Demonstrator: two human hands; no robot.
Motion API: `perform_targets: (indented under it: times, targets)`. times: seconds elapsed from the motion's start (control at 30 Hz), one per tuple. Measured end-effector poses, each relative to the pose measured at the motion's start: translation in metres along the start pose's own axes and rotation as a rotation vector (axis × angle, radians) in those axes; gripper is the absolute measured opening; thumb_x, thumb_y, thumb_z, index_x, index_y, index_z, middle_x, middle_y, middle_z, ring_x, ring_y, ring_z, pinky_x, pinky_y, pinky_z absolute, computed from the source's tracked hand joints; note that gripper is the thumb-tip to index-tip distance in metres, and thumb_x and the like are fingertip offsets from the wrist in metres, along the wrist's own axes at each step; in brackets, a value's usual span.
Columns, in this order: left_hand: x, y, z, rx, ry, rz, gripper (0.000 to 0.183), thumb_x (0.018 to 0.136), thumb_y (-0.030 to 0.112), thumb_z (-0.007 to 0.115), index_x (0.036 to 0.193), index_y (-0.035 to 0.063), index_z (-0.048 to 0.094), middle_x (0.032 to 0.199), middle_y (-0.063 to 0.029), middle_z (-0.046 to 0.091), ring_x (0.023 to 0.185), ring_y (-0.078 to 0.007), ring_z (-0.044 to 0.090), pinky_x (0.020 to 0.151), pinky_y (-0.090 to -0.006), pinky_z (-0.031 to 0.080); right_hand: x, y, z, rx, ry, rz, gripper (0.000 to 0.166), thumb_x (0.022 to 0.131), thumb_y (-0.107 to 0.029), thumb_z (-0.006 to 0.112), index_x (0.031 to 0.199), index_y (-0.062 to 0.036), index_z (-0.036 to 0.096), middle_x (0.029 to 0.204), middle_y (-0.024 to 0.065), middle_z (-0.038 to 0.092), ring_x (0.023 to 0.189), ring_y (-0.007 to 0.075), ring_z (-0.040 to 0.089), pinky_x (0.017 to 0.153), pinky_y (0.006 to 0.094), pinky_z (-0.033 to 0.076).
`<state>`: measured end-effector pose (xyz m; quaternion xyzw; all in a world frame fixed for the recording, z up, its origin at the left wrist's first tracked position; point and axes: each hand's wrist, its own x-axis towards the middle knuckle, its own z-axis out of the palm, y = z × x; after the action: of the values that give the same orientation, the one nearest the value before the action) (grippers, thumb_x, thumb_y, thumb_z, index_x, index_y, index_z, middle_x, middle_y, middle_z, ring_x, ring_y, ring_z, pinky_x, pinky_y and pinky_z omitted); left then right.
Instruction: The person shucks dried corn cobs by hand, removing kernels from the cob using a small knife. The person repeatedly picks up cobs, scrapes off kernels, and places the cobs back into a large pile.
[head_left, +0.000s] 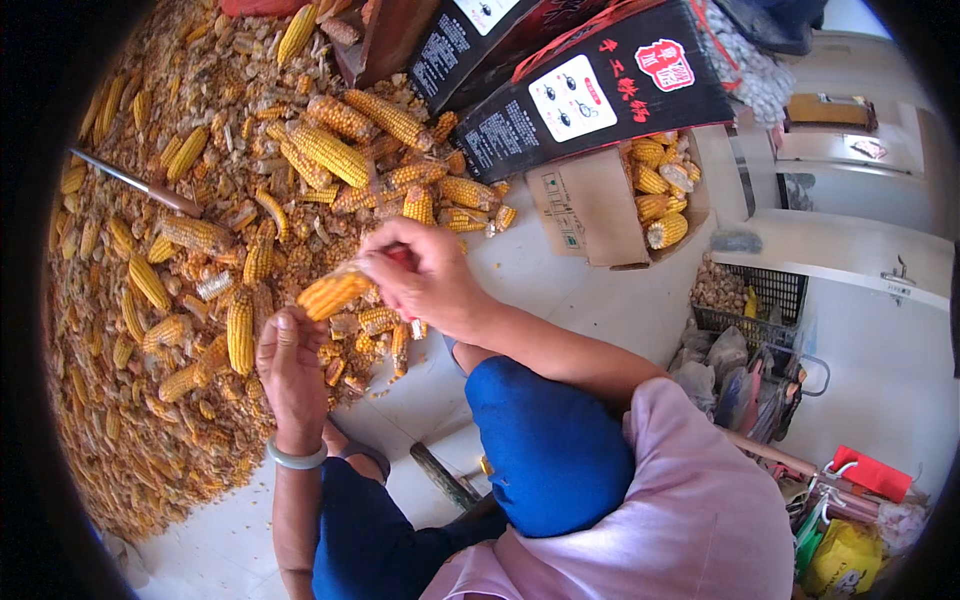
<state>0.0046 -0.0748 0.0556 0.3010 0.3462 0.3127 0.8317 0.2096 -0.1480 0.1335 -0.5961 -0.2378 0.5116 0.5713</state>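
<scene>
A yellow corn cob (334, 293) is held tilted above the heap, between my two hands. My left hand (291, 360), with a pale bangle at the wrist, pinches its lower end with the fingertips. At the upper end my right hand (424, 277) is closed around a red-handled tool (401, 256); the tool's working end is hidden and slightly blurred. Below and around both hands spreads a large heap of corn cobs and loose kernels (157, 420). Whole yellow cobs (330, 154) lie just beyond my right hand.
A tool with a metal shaft and brown handle (174, 201) lies on the heap at left. Black printed cartons (585, 94) stand at the back. An open cardboard box (600, 206) holds cobs. At right are a black plastic crate (761, 292) and several plastic bags (705, 367).
</scene>
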Motion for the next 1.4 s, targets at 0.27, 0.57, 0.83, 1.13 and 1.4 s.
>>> perform_targets:
  times: [0.27,0.57,0.83,1.13,1.4]
  targets:
    - [-0.009,0.005,0.039,0.512,-0.15,-0.008,0.022,0.099,0.015,0.053,0.102,-0.0024,0.066,0.104,-0.0076,0.066,0.095,-0.0116,0.058,0.085,-0.0273,0.047,-0.12,-0.05,-0.139,-0.139,0.951,-0.249,0.016,0.096,-0.016,0.056,0.108,-0.0059,0.058,0.077,0.0035,0.059,0.05,0.0066,0.048,0.04,0.0223,0.041]
    - [0.001,0.016,0.02,0.702,-0.146,0.187,0.021,0.098,0.013,0.053,0.102,-0.0044,0.064,0.095,-0.0123,0.065,0.093,-0.0192,0.062,0.084,-0.0311,0.048,-0.149,-0.012,-0.164,-0.203,0.876,-0.004,0.035,0.095,-0.012,0.055,0.129,-0.0034,0.052,0.092,0.0091,0.062,0.062,0.0099,0.053,0.049,0.0213,0.041]
    - [0.007,0.019,-0.056,1.024,0.102,0.498,0.018,0.091,0.008,0.057,0.103,-0.0037,0.063,0.099,-0.019,0.063,0.095,-0.0356,0.059,0.083,-0.0411,0.048,-0.045,-0.055,-0.032,-0.737,0.146,0.025,0.061,0.093,-0.001,0.049,0.149,-0.0084,0.028,0.085,0.0036,0.06,0.05,0.0037,0.043,0.041,0.0165,0.035]
    - [-0.005,-0.023,-0.098,1.28,-0.003,0.32,0.025,0.091,0.018,0.058,0.111,0.0049,0.062,0.12,-0.0123,0.058,0.122,-0.0314,0.047,0.098,-0.0442,0.038,0.085,0.003,0.078,-1.158,-0.468,-0.123,0.008,0.085,-0.007,0.064,0.091,-0.0029,0.064,0.06,0.0067,0.052,0.052,0.0147,0.047,0.052,0.0307,0.041]
    - [-0.014,-0.025,-0.136,1.193,0.364,0.411,0.035,0.079,0.008,0.068,0.113,0.003,0.058,0.115,-0.0167,0.056,0.11,-0.0363,0.052,0.093,-0.0456,0.041,0.143,0.111,0.159,-1.195,-0.728,-0.218,0.033,0.081,-0.01,0.069,0.112,0.0005,0.06,0.109,0.0143,0.062,0.083,0.0229,0.064,0.08,0.0362,0.051]
